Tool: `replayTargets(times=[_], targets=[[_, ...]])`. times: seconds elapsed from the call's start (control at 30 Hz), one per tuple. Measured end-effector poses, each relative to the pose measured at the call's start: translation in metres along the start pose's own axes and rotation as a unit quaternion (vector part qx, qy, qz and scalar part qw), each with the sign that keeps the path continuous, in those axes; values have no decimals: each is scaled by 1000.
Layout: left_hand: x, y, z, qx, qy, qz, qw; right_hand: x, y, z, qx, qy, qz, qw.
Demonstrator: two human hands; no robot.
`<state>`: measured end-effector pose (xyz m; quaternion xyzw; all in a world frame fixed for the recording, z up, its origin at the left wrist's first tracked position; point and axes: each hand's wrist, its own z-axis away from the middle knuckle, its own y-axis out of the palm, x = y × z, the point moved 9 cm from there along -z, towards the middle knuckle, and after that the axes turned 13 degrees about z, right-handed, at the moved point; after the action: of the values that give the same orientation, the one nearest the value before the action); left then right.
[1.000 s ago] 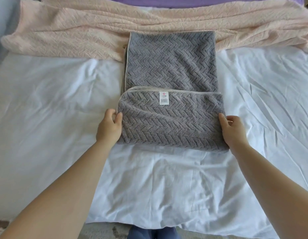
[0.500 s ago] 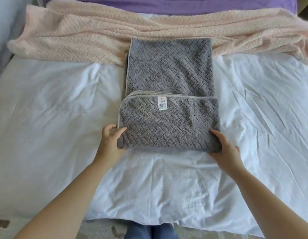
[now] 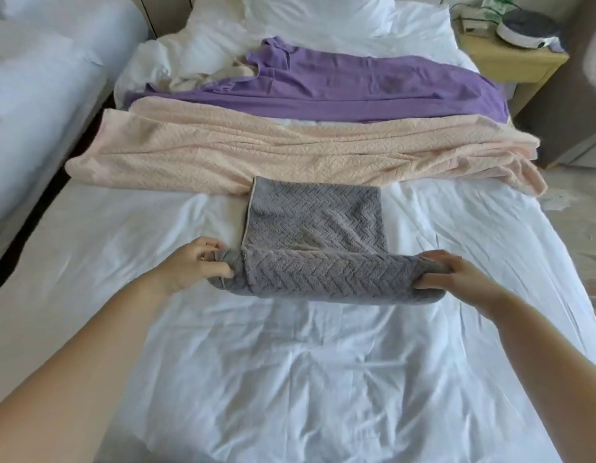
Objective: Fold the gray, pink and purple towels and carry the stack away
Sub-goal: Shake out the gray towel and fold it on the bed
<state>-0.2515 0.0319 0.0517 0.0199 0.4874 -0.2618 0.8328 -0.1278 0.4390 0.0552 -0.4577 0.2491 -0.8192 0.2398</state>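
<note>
Gray towel (image 3: 318, 228), part-folded, centre of white bed (image 3: 290, 379).
Left hand (image 3: 198, 266) pinches its thick near fold at the 9 o'clock end, right hand (image 3: 455, 272) grips the 3 o'clock end. Pink towel (image 3: 290, 155) lies at 12 o'clock, touching its far edge, with purple towel (image 3: 356, 88) beyond.

- My left hand (image 3: 203, 267) grips the left end of the gray herringbone-textured towel (image 3: 315, 228); my right hand (image 3: 453, 274) grips its right end, the near fold raised off the white bed sheet (image 3: 290, 379).
- The towel's far edge touches the rumpled pink textured towel (image 3: 290, 152) stretched across the bed.
- Beyond it lies the crumpled purple towel (image 3: 356, 86), below white pillows (image 3: 323, 15).
- A yellow nightstand (image 3: 510, 61) stands at the upper right.
</note>
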Motion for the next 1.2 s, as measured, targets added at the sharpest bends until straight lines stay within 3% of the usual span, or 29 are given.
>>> replayTargets(times=[0.1, 0.23, 0.37, 0.5, 0.63, 0.73, 0.93, 1.1, 1.2], targets=[[-5, 5, -37, -19, -12, 117, 993, -8, -6, -36, -28, 27, -167, 985], [-1, 21, -98, -59, -40, 216, 974, -22, -7, -90, -119, 80, -248, 958], [-7, 19, -152, -103, -41, 179, 978, -28, -3, -138, -145, 115, -324, 928], [-7, 8, -198, -145, -43, 113, 982, -27, 9, -181, -87, 125, -354, 923], [2, 3, -222, -178, 15, 106, 978, -33, 26, -207, -54, 143, -311, 938], [15, 9, -228, -173, 27, 70, 982, -41, 31, -220, -81, 160, -287, 941], [-7, -2, -245, -197, 83, 62, 975, -34, 11, -240, -144, 114, -319, 930], [-6, 2, -257, -199, 66, 6, 978, -39, 11, -252, -185, 164, -102, 964], [-13, -8, -229, -278, 129, -41, 951, -43, 15, -244, -190, 168, -65, 965]])
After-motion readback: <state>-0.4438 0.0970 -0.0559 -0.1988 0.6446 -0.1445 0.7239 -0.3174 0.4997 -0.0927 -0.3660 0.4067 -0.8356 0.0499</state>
